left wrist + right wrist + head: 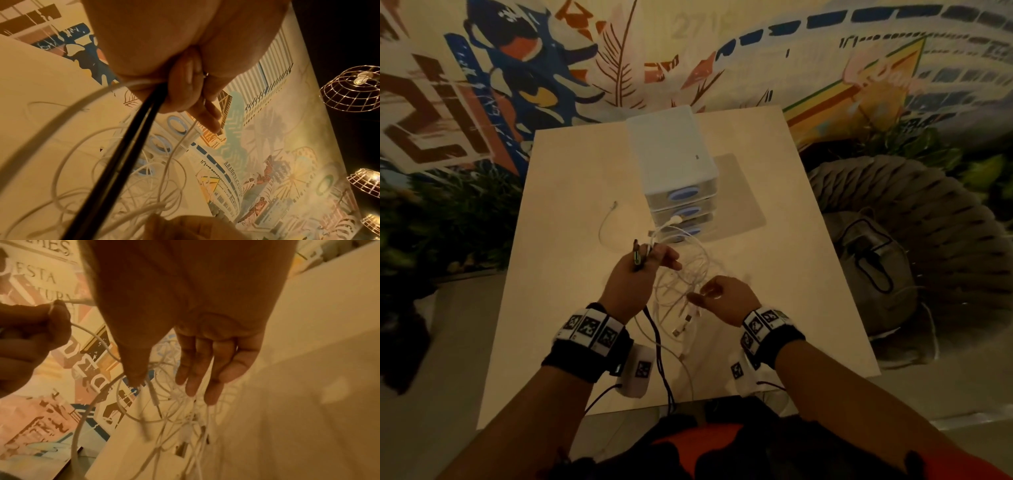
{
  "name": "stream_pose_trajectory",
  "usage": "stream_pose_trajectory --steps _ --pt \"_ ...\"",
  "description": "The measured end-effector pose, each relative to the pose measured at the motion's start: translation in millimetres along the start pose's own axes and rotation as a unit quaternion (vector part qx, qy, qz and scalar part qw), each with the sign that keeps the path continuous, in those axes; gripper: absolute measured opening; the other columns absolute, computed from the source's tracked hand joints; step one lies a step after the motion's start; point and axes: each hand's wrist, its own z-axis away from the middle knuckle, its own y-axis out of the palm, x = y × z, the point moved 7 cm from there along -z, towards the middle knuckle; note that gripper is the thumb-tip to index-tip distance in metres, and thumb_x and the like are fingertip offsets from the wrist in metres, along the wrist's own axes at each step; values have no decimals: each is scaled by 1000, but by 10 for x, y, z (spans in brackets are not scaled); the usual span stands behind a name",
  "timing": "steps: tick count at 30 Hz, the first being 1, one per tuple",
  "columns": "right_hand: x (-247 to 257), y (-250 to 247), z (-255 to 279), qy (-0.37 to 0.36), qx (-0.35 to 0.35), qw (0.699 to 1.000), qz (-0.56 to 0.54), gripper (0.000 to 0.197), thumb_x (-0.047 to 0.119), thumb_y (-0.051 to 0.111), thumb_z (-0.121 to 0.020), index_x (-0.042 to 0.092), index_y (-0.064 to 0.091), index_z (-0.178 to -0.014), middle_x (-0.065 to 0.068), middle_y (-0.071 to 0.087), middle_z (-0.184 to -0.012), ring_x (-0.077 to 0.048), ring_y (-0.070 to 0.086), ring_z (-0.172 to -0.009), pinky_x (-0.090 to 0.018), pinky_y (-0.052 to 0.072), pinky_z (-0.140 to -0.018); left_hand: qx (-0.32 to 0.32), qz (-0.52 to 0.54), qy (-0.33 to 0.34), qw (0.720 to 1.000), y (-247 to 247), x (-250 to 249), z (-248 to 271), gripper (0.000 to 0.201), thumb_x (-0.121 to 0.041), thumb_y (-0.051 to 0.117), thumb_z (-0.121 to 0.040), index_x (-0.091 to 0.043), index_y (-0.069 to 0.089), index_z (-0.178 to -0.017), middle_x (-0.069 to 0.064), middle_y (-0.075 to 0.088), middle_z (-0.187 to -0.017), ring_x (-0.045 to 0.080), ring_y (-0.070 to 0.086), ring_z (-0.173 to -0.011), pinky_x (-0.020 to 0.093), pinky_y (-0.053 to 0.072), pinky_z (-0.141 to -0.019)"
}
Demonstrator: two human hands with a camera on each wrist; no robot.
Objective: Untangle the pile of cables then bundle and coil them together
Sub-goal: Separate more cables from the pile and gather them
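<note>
In front of the drawer unit (671, 154), on the table (571, 274): tangle of white cables (688, 274), partly lifted. Left hand (635, 274), just before the unit's lowest drawer, fingers curled tight round a black cable (658, 346) plus white cable ends. Tangle hangs between both hands. Right hand (722, 298), farther out from the unit, fingers loose, nearly straight, white strands threading among them.

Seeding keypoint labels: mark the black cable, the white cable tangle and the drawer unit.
black cable (125, 151), left wrist view, midway along its thick dark run.
white cable tangle (681, 284), head view, middle of the loose loops.
drawer unit (671, 150), head view, its top face.
</note>
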Motion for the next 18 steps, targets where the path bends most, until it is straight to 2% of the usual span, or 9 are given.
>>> stream_pose_trajectory --steps 1,2,3,5,7,8,11,14,18 --pt "26 36 -36 -15 -6 1000 -18 48 63 73 -78 25 69 -105 8 72 -100 -10 67 -93 -32 54 -88 0 9 2 1000 -9 16 -8 35 -26 39 -109 -12 70 -97 9 76 -99 26 46 -60 51 46 -67" --pt "51 75 -58 -31 -8 999 -36 37 54 75 -81 26 70 -103 10 73 -97 -7 68 -90 -32 55 -87 -1 19 4 1000 -23 41 -19 35 -27 40 -109 -13 70 -96 9 76 -98 21 41 -45 39 42 -55" --pt "76 99 -76 -46 -10 998 -45 27 46 75 -84 26 70 -102 11 72 -94 -6 68 -87 -30 55 -85 -2 30 4 1000 -40 68 -33 35 -28 40 -109 -14 70 -96 8 76 -97 12 34 -38 29 34 -49" --pt "103 110 -100 -69 -14 995 -66 13 32 73 -89 25 69 -100 9 71 -90 -8 68 -84 -29 55 -83 -5 49 -2 999 -83 112 -50 35 -30 40 -108 -14 69 -97 8 76 -97 7 27 -37 20 29 -42" --pt "91 104 -113 -61 6 987 -148 12 23 70 -92 20 70 -103 6 73 -93 -12 69 -85 -30 55 -81 -11 63 -8 998 -131 133 -52 34 -28 40 -109 -13 68 -97 7 76 -97 7 25 -37 19 28 -39" --pt "76 93 -109 -43 20 978 -201 14 23 67 -94 19 70 -107 4 74 -95 -12 70 -85 -29 54 -77 -12 76 -11 997 -150 134 -47 34 -27 39 -109 -13 68 -96 7 76 -96 7 24 -37 19 27 -39" --pt "21 39 -87 8 19 958 -285 25 38 56 -101 19 70 -109 1 75 -98 -14 70 -83 -27 47 -70 -7 113 -18 993 -188 153 -35 34 -25 39 -109 -12 67 -95 6 76 -93 8 23 -39 21 23 -40" --pt "-29 -48 -99 26 -29 945 -323 26 37 62 -98 13 72 -103 -1 75 -89 -14 69 -73 -28 47 -66 4 114 -20 993 -201 197 -40 33 -25 39 -109 -9 65 -95 6 75 -92 9 22 -41 21 22 -41" --pt "2 -77 -119 30 -16 936 -350 23 31 69 -94 13 72 -107 -2 76 -92 -14 70 -73 -25 49 -64 29 122 -23 992 -178 222 -30 35 -24 39 -109 -8 63 -90 6 73 -90 10 21 -42 22 20 -42"
